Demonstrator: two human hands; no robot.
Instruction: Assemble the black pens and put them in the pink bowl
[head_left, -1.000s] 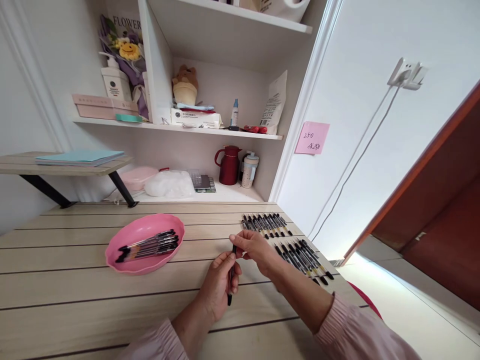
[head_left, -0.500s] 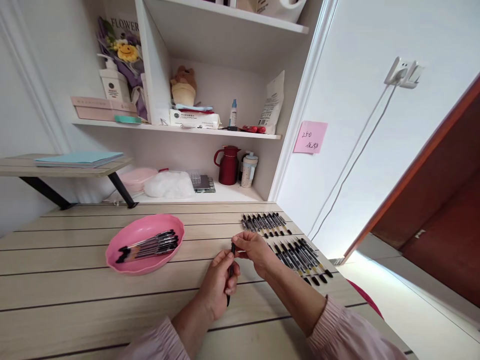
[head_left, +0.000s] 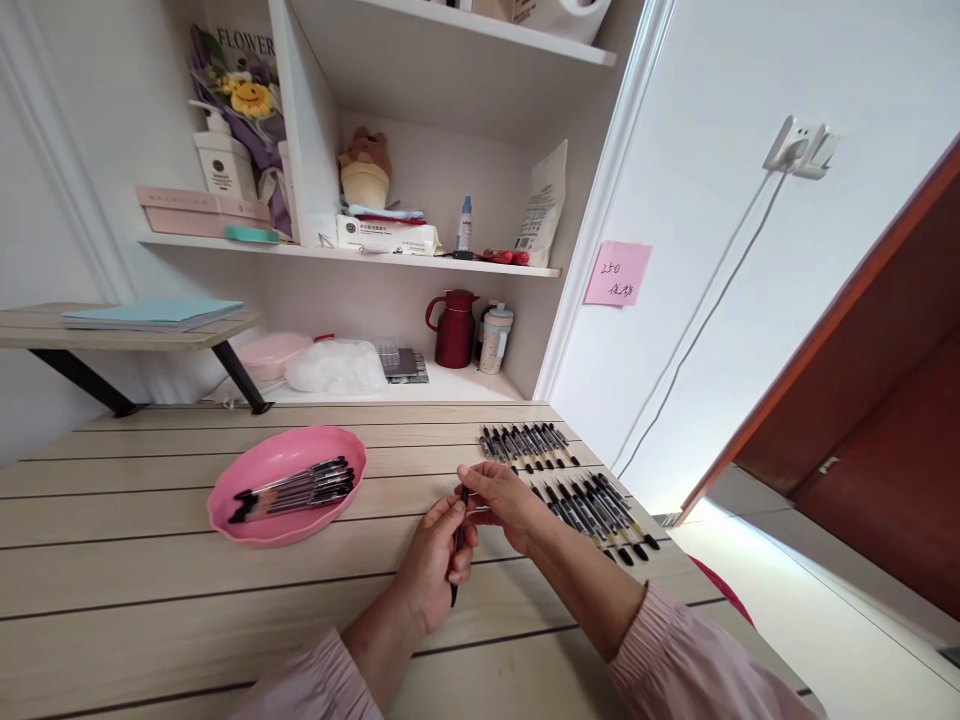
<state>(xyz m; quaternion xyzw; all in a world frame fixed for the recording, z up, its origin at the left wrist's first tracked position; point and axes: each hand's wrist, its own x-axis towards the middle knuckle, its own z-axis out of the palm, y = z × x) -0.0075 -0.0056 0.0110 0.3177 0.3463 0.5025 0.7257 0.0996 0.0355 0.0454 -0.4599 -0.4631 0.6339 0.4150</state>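
My left hand (head_left: pixel 433 570) is closed round a black pen (head_left: pixel 457 545), held nearly upright over the wooden table (head_left: pixel 150 590). My right hand (head_left: pixel 501 500) pinches the pen's top end with thumb and fingers. A pink dish (head_left: pixel 259 515) to the left holds several black pens (head_left: pixel 296 487). To the right of my hands, two rows of pens lie side by side: a far row (head_left: pixel 527 446) and a near row (head_left: pixel 592 505).
Behind the table stand white shelves with a red jug (head_left: pixel 454 329), a pale cup (head_left: pixel 496 338), a plastic bag (head_left: pixel 335 367) and boxes. A small raised shelf (head_left: pixel 127 330) with a blue folder is at left. A pink note (head_left: pixel 617 273) hangs on the wall.
Both hands have shifted slightly left and nearer with the pen. The view has drifted a little; the dish and rows of pens lie as before.
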